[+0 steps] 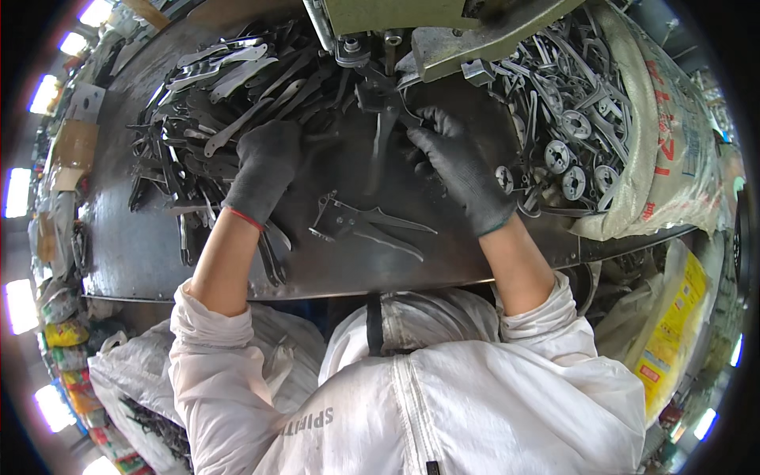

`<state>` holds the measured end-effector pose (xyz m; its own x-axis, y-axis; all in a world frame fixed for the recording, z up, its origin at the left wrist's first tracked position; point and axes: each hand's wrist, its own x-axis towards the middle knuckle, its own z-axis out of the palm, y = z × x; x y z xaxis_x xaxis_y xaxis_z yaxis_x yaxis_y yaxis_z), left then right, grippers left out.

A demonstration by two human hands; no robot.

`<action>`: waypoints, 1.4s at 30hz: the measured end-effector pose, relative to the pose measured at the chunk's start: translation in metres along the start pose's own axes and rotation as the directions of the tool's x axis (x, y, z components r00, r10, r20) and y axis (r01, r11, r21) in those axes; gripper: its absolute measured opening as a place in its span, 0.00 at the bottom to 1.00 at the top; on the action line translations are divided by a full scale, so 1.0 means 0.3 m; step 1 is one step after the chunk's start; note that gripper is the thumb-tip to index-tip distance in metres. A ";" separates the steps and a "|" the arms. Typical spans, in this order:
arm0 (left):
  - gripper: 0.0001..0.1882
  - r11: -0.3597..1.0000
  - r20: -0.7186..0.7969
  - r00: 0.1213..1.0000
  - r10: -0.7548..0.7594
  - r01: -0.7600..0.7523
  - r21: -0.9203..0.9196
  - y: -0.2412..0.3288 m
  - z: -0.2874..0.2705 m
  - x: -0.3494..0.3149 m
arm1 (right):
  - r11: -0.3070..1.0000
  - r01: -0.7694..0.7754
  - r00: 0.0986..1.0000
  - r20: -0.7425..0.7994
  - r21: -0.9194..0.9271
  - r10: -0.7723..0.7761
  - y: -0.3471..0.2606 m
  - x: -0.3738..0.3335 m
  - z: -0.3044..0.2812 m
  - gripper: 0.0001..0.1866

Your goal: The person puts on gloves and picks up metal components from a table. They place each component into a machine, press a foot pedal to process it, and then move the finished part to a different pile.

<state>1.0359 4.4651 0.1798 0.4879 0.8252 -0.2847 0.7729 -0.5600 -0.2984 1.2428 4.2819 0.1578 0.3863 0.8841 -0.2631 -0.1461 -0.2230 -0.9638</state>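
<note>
My left hand (269,162), in a dark grey glove with a red cuff edge, is curled at the right side of a heap of dark and silver flat metal handles (229,103). What its fingers hold is hidden. Under the press head, a plier-like metal tool (383,119) hangs with its handles toward me, slightly blurred. My gloved right hand (463,170) is at its right, thumb and fingers closed on its curved handle. Nearer to me on the dark metal table (317,273) lies a similar plier-like tool (368,224), its two handles spread to the right.
The green press (404,16) overhangs the far middle of the table. At the right, a woven sack (645,134) lies open, spilling silver levers and round discs (557,157). A cardboard box (75,142) stands beyond the left edge. Bags lie below the table's near edge.
</note>
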 end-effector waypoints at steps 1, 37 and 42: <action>0.14 1.000 -0.005 1.000 0.015 -0.015 -0.006 0.009 -0.006 0.003 | 1.000 -0.023 1.000 -0.007 -0.001 0.023 0.031 0.018 -0.018 0.14; 0.12 0.287 -0.443 0.896 -0.034 -0.416 -0.863 0.559 0.039 -0.380 | 0.473 -0.068 -0.091 -0.466 -0.879 -0.880 -0.083 -0.520 -1.411 0.20; 0.17 0.115 -0.378 0.926 0.002 -0.376 -0.919 0.544 0.120 -0.338 | 0.347 -0.080 -0.022 -0.347 -0.934 -0.938 -0.082 -0.542 -1.617 0.20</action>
<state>1.0979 4.2874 0.1273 0.6066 0.7909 0.0806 0.2781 -0.3061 0.9105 1.6252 3.9444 0.2034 0.4442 0.0473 0.8947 0.7695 -0.5316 -0.3539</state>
